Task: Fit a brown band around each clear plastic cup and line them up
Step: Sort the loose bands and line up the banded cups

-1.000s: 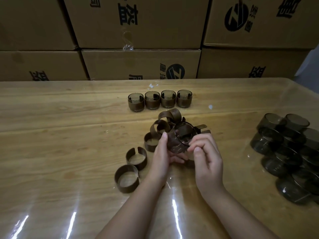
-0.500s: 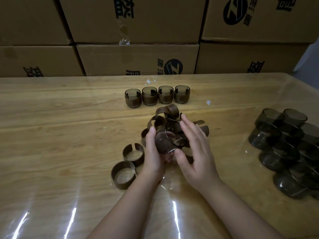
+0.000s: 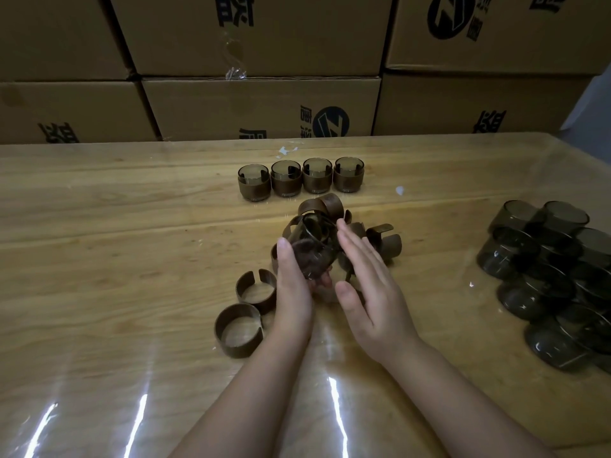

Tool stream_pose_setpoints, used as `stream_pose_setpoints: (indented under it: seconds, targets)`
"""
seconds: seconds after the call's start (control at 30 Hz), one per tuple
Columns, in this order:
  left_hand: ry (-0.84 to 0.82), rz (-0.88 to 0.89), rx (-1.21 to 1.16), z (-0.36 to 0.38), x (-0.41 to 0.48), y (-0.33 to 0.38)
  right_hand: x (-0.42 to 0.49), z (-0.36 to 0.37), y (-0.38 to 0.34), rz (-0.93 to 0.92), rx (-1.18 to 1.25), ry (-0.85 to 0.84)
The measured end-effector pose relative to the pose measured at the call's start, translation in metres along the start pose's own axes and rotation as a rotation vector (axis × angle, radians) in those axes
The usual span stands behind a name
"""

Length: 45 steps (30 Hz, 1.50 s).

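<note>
Over band pile (image 3: pixel 387 247): left hand (image 3: pixel 292 292) grips cup (image 3: pixel 314 247); right hand (image 3: pixel 370 285) flat beside.

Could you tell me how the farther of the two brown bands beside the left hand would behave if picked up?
The brown band is a thin strip with an open gap, so it would probably flex and spread under a squeeze. It looks light. Resting on its edge on the table, it seems unlikely to roll.

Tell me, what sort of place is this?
Probably a packing or assembly workshop: stacked printed cardboard cartons behind a wooden table, a row of banded cups, and a heap of unbanded cups.
</note>
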<state>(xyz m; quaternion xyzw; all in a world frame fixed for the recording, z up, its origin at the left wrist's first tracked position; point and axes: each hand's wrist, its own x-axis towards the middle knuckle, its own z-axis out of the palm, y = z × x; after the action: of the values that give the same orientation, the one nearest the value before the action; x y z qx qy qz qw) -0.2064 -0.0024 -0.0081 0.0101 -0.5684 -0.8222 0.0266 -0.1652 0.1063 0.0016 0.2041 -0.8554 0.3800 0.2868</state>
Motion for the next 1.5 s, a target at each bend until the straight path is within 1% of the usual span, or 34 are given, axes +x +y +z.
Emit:
stream_pose_setpoints:
  seconds: [0.17, 0.33, 0.47, 0.57, 0.67, 0.77, 0.83, 0.9, 1.03, 1.17, 1.3, 1.5]
  targets:
    - [-0.02, 0.106, 0.084, 0.003, -0.003, 0.004, -0.001, 0.002, 0.0, -0.004, -0.013, 0.016]
    - [-0.005, 0.161, 0.118, 0.005, -0.005, 0.007, -0.001, 0.002, -0.001, -0.019, -0.009, 0.038]
    - [-0.023, 0.227, 0.194, 0.004, -0.009, 0.009, 0.0, 0.001, -0.001, -0.012, -0.001, 0.062]
    - [-0.011, 0.234, 0.242, 0.003, -0.012, 0.011, 0.001, -0.002, 0.001, -0.004, 0.001, 0.065]
    - [-0.033, 0.23, 0.265, 0.003, -0.011, 0.011, 0.002, -0.005, 0.004, 0.06, 0.04, 0.085]
    - [-0.066, 0.228, 0.239, 0.004, -0.012, 0.006, 0.002, -0.007, 0.006, 0.134, 0.121, 0.102]
    - [-0.079, 0.227, 0.231, 0.003, -0.012, 0.003, 0.002, -0.007, 0.006, 0.15, 0.158, 0.094]
    - [-0.069, 0.223, 0.227, 0.003, -0.012, 0.003, 0.002, -0.006, 0.006, 0.154, 0.177, 0.078]
    - [-0.032, 0.217, 0.143, 0.004, -0.011, 0.006, 0.0, -0.004, 0.005, 0.165, 0.178, 0.024]
    - [0.034, 0.26, 0.103, 0.003, -0.009, 0.006, -0.001, -0.002, 0.002, 0.154, 0.157, -0.012]
    - [0.105, 0.275, 0.12, 0.005, -0.01, 0.003, -0.002, -0.002, 0.0, 0.142, 0.131, -0.016]
    - [0.122, 0.271, 0.179, 0.004, -0.007, -0.001, -0.002, 0.0, -0.001, 0.132, 0.09, -0.022]
